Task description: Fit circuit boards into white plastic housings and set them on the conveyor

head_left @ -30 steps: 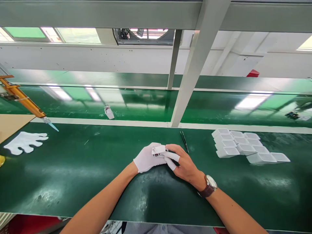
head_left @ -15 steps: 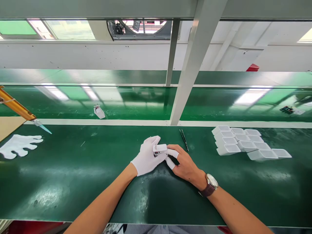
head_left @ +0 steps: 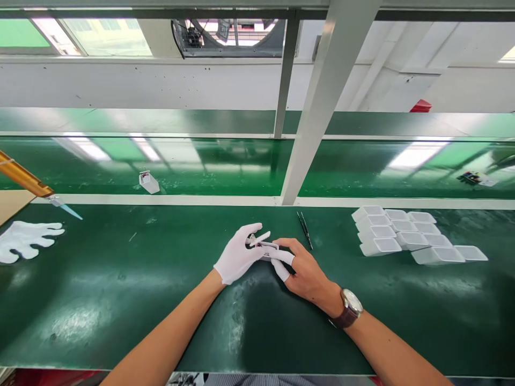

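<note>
My left hand (head_left: pixel 238 256), in a white glove, is closed around a small white plastic casing (head_left: pixel 270 247) with an open side. Darker parts show inside the casing, but the glove hides most of it. My right hand (head_left: pixel 302 268) has white covers on its thumb and a finger and pinches the casing's right end. Both hands are just above the green tabletop. A pair of dark tweezers (head_left: pixel 304 230) lies beyond my right hand, touched by neither hand.
Several white open plastic cases (head_left: pixel 396 236) stand in rows at right. A white glove (head_left: pixel 30 241) and an amber syringe (head_left: pixel 28 177) are at left. Behind the white rail, a white case (head_left: pixel 149 183) and a circuit board (head_left: pixel 470 178) lie on a green belt. A slanted post (head_left: pixel 317 102) stands ahead.
The casing has been turned and tilted between my hands, so its open side now shows. The white case and the circuit board on the belt have shifted left.
</note>
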The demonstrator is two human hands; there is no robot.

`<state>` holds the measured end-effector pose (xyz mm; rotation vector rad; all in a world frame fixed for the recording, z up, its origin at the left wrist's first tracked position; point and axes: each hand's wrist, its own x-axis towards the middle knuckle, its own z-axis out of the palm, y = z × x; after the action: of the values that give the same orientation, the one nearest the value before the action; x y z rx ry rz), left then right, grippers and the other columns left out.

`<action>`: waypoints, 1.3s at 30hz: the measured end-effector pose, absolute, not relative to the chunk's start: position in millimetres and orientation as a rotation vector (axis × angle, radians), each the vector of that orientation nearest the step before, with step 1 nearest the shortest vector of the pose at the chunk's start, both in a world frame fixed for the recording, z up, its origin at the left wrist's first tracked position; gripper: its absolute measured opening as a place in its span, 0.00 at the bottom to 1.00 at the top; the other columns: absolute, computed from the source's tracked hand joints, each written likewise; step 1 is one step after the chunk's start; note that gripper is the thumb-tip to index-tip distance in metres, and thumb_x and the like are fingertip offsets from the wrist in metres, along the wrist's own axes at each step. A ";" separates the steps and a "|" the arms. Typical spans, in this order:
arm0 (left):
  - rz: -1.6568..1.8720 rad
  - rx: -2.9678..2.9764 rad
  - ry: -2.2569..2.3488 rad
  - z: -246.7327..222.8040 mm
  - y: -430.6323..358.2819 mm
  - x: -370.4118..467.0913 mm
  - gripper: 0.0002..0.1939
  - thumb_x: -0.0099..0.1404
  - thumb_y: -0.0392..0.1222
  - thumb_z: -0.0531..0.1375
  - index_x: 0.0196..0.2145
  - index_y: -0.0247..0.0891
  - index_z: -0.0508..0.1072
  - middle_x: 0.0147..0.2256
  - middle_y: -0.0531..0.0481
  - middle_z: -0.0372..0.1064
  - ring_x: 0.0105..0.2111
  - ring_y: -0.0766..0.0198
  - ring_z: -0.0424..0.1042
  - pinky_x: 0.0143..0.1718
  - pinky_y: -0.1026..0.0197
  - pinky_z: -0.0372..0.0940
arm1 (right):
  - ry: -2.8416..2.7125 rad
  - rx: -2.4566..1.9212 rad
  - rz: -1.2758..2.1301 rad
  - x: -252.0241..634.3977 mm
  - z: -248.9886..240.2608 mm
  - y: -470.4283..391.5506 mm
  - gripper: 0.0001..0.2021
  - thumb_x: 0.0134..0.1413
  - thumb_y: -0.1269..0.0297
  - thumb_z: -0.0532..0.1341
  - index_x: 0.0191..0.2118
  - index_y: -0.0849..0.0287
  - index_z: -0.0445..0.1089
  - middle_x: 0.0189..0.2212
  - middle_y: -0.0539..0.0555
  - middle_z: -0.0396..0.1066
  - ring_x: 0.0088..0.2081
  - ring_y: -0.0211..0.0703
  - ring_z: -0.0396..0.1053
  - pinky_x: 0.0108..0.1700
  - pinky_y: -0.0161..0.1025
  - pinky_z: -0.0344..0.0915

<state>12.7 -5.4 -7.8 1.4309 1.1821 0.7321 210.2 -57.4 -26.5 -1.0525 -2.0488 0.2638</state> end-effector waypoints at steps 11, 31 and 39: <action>0.709 1.016 1.067 -3.4 -7.6 25.3 0.29 0.53 0.33 0.66 0.53 0.35 0.70 0.51 0.38 0.75 0.50 0.47 0.77 0.56 0.44 0.68 | -2.048 -1.076 0.323 208.1 -22.6 -58.3 0.21 0.62 0.75 0.58 0.58 0.49 0.67 0.49 0.58 0.70 0.50 0.51 0.71 0.50 0.51 0.75; 0.569 1.535 1.070 -5.7 -6.9 9.9 0.23 0.54 0.42 0.71 0.48 0.40 0.75 0.41 0.52 0.80 0.42 0.56 0.78 0.47 0.56 0.72 | -1.881 -0.862 0.361 211.9 -27.0 -56.3 0.22 0.61 0.77 0.60 0.57 0.48 0.64 0.52 0.56 0.71 0.54 0.48 0.71 0.55 0.50 0.72; 0.648 1.521 1.018 -11.8 -8.5 8.1 0.27 0.55 0.44 0.72 0.52 0.41 0.75 0.44 0.50 0.80 0.44 0.56 0.78 0.49 0.56 0.72 | -1.872 -0.845 0.378 211.5 -24.1 -57.5 0.24 0.59 0.78 0.60 0.58 0.48 0.64 0.53 0.56 0.71 0.56 0.48 0.70 0.57 0.51 0.71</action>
<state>8.1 -8.5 -11.8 1.5212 1.0181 0.6478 211.5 -57.5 -24.1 -0.8454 -1.8721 0.3777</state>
